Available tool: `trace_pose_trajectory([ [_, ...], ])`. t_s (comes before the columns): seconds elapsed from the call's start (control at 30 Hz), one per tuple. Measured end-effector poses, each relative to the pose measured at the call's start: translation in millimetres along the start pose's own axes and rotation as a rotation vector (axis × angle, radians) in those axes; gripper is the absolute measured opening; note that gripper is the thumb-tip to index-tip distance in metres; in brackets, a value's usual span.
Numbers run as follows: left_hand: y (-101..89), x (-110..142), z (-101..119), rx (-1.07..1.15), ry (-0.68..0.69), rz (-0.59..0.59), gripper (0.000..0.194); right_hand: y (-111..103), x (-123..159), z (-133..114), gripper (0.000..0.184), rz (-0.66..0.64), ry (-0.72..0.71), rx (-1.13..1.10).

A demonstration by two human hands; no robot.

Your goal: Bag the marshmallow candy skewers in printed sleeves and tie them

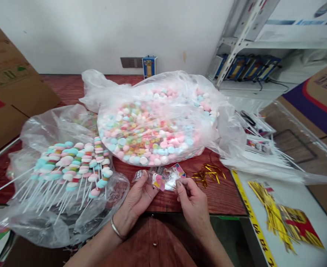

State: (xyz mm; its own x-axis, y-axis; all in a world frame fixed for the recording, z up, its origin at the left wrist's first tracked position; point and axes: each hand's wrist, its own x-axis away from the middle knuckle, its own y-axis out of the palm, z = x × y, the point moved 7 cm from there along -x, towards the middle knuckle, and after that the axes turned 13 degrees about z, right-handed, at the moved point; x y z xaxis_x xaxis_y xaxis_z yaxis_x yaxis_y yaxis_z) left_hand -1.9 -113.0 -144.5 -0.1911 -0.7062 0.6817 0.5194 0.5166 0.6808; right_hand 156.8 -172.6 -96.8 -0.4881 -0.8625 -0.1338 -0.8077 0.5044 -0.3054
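Observation:
Near the front edge of the reddish wooden table, my left hand (142, 193) pinches a small clear printed plastic bag (167, 180) with pink and yellow patterns. The bag's right end is between the thumb and fingers of my right hand (192, 198). Just beyond both hands lies a large clear sack (152, 137) full of pastel marshmallows and gummy candies. On the left, many marshmallow skewers (74, 163) on white sticks rest on a sheet of clear plastic (49, 230). Gold twist ties (208, 173) are scattered right of my right hand.
Cardboard boxes (16, 81) stand at the left, and another box (316, 107) at the right. Bundled gold ties (274, 215) and white sticks (266, 157) lie on the right. A white shelf (263, 44) rises behind, with blue boxed devices (249, 68).

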Motion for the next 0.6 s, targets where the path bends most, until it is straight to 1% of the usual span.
trace_pose_trajectory([
  [0.07, -1.0, 0, 0, 0.015, 0.001, -0.021, 0.012, 2, 0, -4, 0.022, -0.004, -0.019, -0.005],
  [0.2, -5.7, -1, -2, -0.011, 0.004, -0.046, 0.012, 6, 7, -20, 0.018, 0.013, -0.06, -0.058],
  [0.27, -6.3, -1, -3, -0.038, 0.025, -0.059, 0.014, 10, 9, -26, 0.022, 0.014, -0.046, -0.088],
  [0.37, -4.7, 3, -1, -0.083, 0.083, -0.067, 0.018, 19, 7, -28, 0.028, -0.018, -0.02, -0.108],
  [0.5, 0.2, 17, 7, -0.156, 0.155, -0.08, 0.025, 31, 2, -30, 0.028, -0.057, 0.013, -0.141],
  [0.57, 0.1, 25, 18, -0.181, 0.19, -0.073, 0.03, 35, 2, -39, 0.026, -0.082, -0.015, -0.154],
  [0.6, -1.4, 29, 26, -0.177, 0.217, -0.059, 0.032, 37, 3, -46, 0.024, -0.095, -0.043, -0.158],
])
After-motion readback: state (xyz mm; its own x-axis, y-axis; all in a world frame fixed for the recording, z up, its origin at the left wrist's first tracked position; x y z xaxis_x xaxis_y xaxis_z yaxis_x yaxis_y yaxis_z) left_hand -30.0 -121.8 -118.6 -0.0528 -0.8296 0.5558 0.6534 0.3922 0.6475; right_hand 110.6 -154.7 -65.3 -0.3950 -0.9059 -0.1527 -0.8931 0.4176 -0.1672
